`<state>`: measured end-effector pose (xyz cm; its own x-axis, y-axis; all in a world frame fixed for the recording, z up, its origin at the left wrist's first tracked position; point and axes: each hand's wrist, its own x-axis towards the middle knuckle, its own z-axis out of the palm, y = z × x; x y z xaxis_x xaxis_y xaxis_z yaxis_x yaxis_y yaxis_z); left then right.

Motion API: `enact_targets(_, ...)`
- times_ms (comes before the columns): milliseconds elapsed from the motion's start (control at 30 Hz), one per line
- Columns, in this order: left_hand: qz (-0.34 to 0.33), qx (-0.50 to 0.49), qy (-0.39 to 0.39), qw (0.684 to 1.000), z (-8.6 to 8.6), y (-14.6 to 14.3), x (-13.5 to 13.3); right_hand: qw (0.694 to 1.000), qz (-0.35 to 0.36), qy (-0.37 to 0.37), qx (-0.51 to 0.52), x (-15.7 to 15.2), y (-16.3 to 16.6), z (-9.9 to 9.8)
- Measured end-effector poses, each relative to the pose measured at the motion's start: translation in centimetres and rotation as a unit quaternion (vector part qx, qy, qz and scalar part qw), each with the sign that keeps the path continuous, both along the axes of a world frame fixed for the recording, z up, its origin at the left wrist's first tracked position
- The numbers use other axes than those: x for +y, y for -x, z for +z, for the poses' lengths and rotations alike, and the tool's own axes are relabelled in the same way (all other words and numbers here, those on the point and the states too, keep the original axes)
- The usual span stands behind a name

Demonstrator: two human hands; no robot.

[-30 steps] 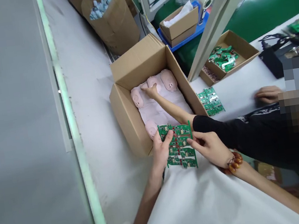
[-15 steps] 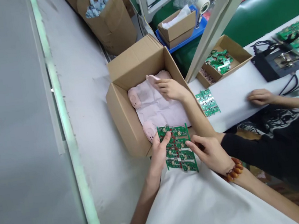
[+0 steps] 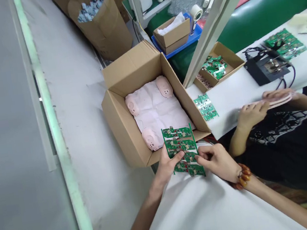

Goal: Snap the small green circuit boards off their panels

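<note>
A green circuit board panel (image 3: 180, 143) with several joined boards is held over my lap. My left hand (image 3: 168, 166) grips its left side, thumb across the face. My right hand (image 3: 218, 161), with a bead bracelet at the wrist, pinches the panel's lower right edge. Just beyond the panel stands an open cardboard box (image 3: 127, 130) lined with a pale pink sheet (image 3: 157, 110). Three pink plastic shells (image 3: 150, 138) lie in its corners; the panel partly covers the box's near side.
At the right, a co-worker's hands (image 3: 253, 113) hold a pink shell (image 3: 278, 101) over the white table (image 3: 226, 104). Another board panel (image 3: 206, 106), a small box of green boards (image 3: 230, 64) and a black device (image 3: 268, 70) sit there. A slanted metal post (image 3: 214, 22) rises beside the box.
The co-worker's hand has left the box with a pink shell and is back at the table. My left thumb has shifted down the panel, and my right hand slightly lower along its edge.
</note>
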<state>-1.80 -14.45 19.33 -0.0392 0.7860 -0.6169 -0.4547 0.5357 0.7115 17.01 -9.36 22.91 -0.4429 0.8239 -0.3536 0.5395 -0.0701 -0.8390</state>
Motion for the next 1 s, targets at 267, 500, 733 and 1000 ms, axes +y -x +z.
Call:
enact_targets(267, 0.026, 0.012, 0.001, 1.000, 0.1, -0.3, 0.7, 0.998, -0.025, -0.048, -0.013, 0.1, 0.3, -0.3)
enact_targets(500, 0.114, 0.018, 0.029, 0.993, 0.1, -0.1, 2.0, 0.994, -0.054, -0.095, -0.004, 0.8, 0.1, -0.5)
enact_targets(733, 0.107, 0.017, 0.048, 0.993, 0.5, 0.8, 2.9, 0.964, -0.123, -0.221, -0.077, 3.0, -0.4, -3.0)
enact_targets(1000, 0.128, 0.028, 0.050, 0.990, -0.7, 0.4, 3.3, 0.970, -0.123, 0.167, 0.128, 2.2, -1.1, -6.9)
